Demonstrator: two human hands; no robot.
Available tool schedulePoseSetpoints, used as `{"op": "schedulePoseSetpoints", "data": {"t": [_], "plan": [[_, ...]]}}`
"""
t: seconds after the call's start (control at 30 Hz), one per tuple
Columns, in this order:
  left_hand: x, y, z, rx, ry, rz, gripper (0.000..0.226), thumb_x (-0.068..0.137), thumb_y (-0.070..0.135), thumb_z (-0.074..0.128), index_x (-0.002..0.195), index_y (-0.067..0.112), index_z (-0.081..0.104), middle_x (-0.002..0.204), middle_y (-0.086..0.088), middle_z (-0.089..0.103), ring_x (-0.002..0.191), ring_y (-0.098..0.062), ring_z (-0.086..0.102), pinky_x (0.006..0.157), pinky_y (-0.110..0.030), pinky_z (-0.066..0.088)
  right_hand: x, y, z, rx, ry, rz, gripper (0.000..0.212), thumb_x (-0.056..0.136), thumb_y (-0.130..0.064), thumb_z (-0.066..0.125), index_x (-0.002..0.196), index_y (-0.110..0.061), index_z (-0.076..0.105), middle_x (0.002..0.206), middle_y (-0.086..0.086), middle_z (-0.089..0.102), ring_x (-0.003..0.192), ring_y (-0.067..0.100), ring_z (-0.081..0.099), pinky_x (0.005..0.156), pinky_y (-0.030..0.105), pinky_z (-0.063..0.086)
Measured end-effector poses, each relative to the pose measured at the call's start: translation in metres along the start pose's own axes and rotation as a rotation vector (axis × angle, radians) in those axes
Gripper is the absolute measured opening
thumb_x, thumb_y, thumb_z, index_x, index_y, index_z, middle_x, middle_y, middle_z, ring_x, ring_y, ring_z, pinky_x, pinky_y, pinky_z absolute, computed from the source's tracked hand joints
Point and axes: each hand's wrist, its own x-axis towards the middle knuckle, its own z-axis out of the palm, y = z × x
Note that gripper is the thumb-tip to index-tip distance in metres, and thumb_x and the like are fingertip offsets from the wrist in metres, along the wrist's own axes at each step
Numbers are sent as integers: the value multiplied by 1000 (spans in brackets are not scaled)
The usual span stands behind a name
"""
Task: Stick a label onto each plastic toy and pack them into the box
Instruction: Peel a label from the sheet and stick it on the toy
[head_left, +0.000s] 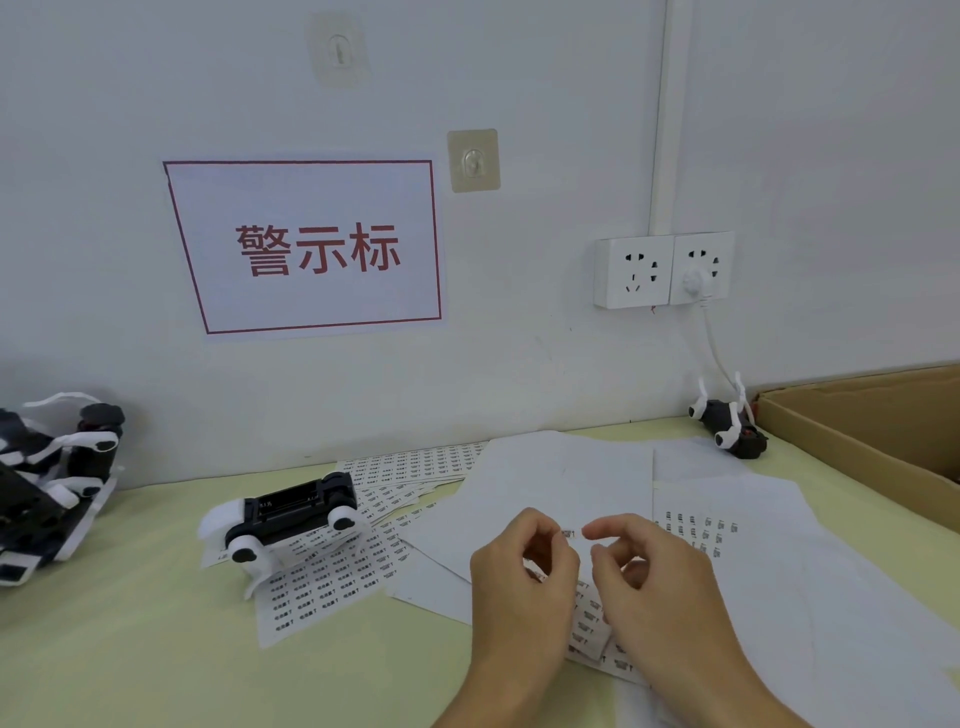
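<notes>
A black-and-white toy car (291, 519) lies upside down on label sheets (332, 577) at centre left of the table. My left hand (519, 577) and my right hand (654, 577) meet in front of me over a label sheet (592, 623). A small white label (570, 534) is pinched at the fingertips of my left hand, and the curled fingers of my right hand hover just right of it. Another toy (730, 423) lies by the wall at the back right. A cardboard box (852, 436) stands open at the right edge.
A heap of several black-and-white toys (52, 483) sits at the left edge. Blank backing sheets (561, 483) and a sheet with a few labels (701, 530) cover the table's middle and right. A wall socket (662, 270) with a plugged cable hangs above the back right toy.
</notes>
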Motion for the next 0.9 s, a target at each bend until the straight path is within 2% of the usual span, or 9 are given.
{"op": "schedulePoseSetpoints", "data": {"t": [0.2, 0.5, 0.67, 0.77, 0.83, 0.9], "plan": [[0, -1, 0, -2, -23, 9, 26, 90, 6, 61, 67, 18, 58, 60, 7, 58, 58, -4, 51, 56, -11, 38, 0, -2, 1, -4, 22, 8, 17, 89, -19, 67, 83, -35, 69, 70, -11, 68, 53, 13, 63, 60, 30, 54], [0, 1, 0, 11, -82, 22, 32, 91, 10, 61, 64, 26, 57, 59, 14, 56, 59, -4, 51, 55, -11, 36, 6, 4, -2, 86, 28, 72, 14, 89, -17, 69, 76, -24, 71, 66, -7, 69, 47, 15, 64, 48, 14, 46], [-1, 0, 1, 82, -110, 5, 27, 90, 17, 64, 67, 29, 64, 63, 15, 63, 63, -2, 57, 59, -10, 40, 7, 6, -1, 8, 63, 31, 18, 84, -14, 70, 70, -24, 68, 64, -7, 67, 50, 15, 62, 56, 29, 53], [-2, -1, 2, 113, -117, -27, 25, 89, 19, 61, 67, 27, 69, 63, 15, 67, 60, -2, 60, 57, -10, 42, 7, 11, 0, -44, 70, 7, 19, 84, -14, 71, 70, -26, 67, 64, -10, 67, 49, 6, 57, 49, 16, 45], [-4, -1, 2, 119, -113, -50, 29, 88, 23, 57, 61, 16, 68, 57, 4, 64, 51, -4, 52, 52, -21, 43, 8, 13, 1, -66, 69, 10, 19, 84, -15, 71, 70, -26, 67, 65, -12, 67, 50, 4, 57, 48, 12, 43], [-3, -1, 0, 108, -81, -98, 34, 88, 24, 54, 60, 6, 63, 55, -7, 59, 49, -5, 44, 54, -33, 42, 9, 14, 2, -67, 71, 24, 19, 85, -15, 70, 70, -25, 66, 64, -11, 67, 49, 7, 59, 49, 15, 44]]}}
